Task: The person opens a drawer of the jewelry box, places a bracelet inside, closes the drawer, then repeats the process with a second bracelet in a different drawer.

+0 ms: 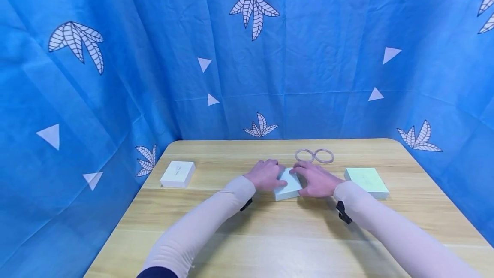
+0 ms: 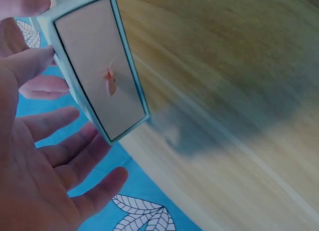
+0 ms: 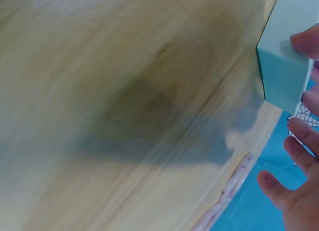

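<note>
- Pale blue box (image 1: 290,185) sits between the two hands over the middle of the table; whether its whole base touches the wood, I cannot tell.
- Left hand (image 1: 266,175) grips its left side, thumb over the near part of the top; the lower fingers spread loosely in the left wrist view.
- Right hand (image 1: 316,180) pinches its right side between thumb and finger.
- One side of the box shows a pinkish panel (image 2: 89,52) with a small tab (image 2: 110,84).
- Two pinkish rings (image 1: 314,156) lie side by side just beyond the right hand.
- Pale green box (image 1: 366,180) rests near the right forearm.
- White box (image 1: 178,173) stands well apart, toward the table's left edge.
- Wooden table (image 1: 270,243) meets a blue patterned curtain (image 1: 316,55).
</note>
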